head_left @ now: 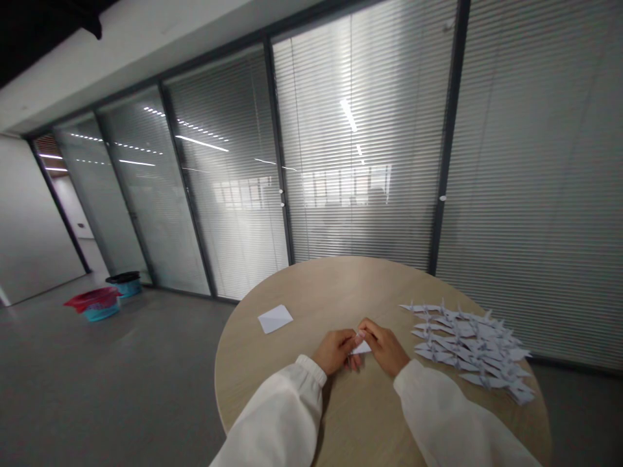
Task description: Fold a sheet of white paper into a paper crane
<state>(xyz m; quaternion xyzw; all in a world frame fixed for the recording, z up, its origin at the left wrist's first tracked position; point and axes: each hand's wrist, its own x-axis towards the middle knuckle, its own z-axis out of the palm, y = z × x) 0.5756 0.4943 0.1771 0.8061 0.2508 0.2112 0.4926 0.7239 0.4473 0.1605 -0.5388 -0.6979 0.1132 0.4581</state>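
Note:
My left hand [335, 351] and my right hand [387, 346] meet over the middle of a round wooden table [316, 285]. Both pinch a small folded piece of white paper [361, 347] between their fingertips, just above the tabletop. Both arms wear white sleeves. A flat square sheet of white paper [275, 318] lies to the left of my hands. To the right lie several folded white paper cranes [470, 347] spread in rows.
Glass walls with closed blinds [370, 143] stand behind the table. On the grey floor at the far left sit two basins, one lined in red [96, 303] and one in black [125, 283]. The table's rim curves close on the left.

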